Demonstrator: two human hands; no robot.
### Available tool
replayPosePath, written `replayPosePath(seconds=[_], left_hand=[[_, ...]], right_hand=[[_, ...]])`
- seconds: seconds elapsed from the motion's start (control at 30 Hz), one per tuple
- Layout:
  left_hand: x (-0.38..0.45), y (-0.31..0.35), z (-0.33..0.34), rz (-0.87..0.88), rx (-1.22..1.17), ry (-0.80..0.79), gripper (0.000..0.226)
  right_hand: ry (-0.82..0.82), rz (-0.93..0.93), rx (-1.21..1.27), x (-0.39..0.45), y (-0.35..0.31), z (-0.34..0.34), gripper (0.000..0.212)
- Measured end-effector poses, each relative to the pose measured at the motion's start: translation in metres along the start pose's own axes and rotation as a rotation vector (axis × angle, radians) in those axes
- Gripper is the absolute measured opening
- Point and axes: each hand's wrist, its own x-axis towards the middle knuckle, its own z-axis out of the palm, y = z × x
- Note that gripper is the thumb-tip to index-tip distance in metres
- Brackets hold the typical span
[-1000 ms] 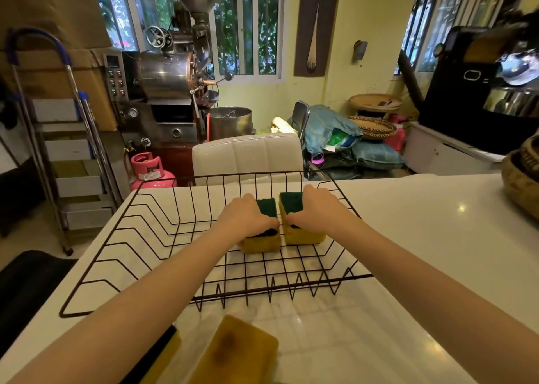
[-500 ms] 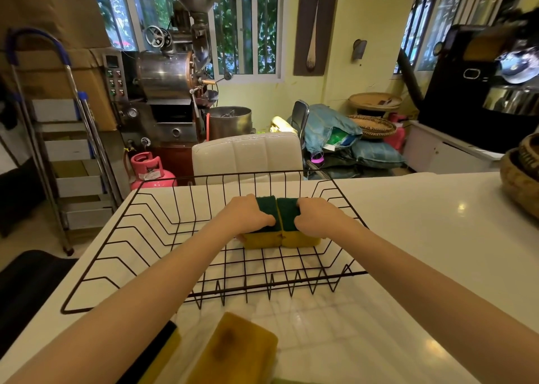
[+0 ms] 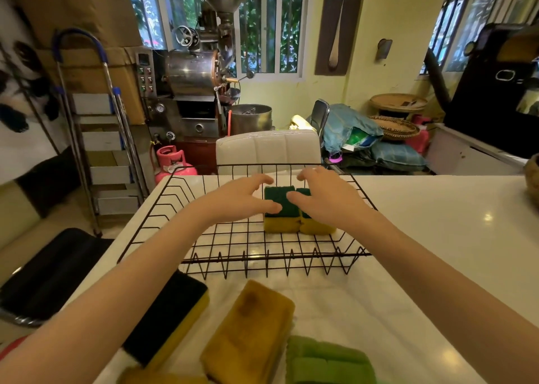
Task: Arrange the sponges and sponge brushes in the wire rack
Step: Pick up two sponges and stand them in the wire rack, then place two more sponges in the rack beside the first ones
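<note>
Daylit windows [image 3: 262, 24], glare on countertop [image 3: 437, 217], edges warped.

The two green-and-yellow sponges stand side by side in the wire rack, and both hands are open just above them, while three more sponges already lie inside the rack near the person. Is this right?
Not quite. The head view shows the two green-and-yellow sponges side by side in the wire rack, the left hand and right hand open, but the three other sponges lie on the counter, outside the rack.

Two sponges [image 3: 297, 214] side by side in the wire rack [image 3: 233, 246] — three more sponges [image 3: 248, 334] before it

Two green-topped yellow sponges [image 3: 294, 214] side by side in wire rack [image 3: 163, 208]; both hands [image 3: 242, 199] [image 3: 326, 199] over them, fingers spread.
</note>
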Motion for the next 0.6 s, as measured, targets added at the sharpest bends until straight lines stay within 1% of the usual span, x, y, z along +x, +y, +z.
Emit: replayPosePath(seconds=[0.1, 0.2, 0.33, 0.4, 0.5, 0.6], left_hand=[[-0.041, -0.003, -0.009, 0.108, 0.008, 0.056, 0.063], [-0.08, -0.009, -0.009, 0.196, 0.046, 0.119, 0.063], [-0.125, -0.021, 0.001, 0.26, 0.04, 0.204, 0.062], [-0.143, -0.029, 0.009, 0.266, 0.037, 0.252, 0.057], [-0.166, -0.043, 0.021, 0.227, 0.007, 0.314, 0.049], [-0.178, -0.055, 0.031, 0.171, 0.016, 0.324, 0.045]], right_hand=[[0.05, -0.149, 0.149, -0.031, -0.022, -0.003, 0.055], [0.033, -0.279, 0.238, -0.065, -0.04, 0.0, 0.063], [0.024, -0.372, 0.314, -0.103, -0.056, 0.009, 0.068], [0.034, -0.406, 0.313, -0.12, -0.058, 0.016, 0.067], [0.01, -0.445, 0.262, -0.141, -0.057, 0.029, 0.069], [-0.043, -0.453, 0.211, -0.154, -0.056, 0.039, 0.069]])
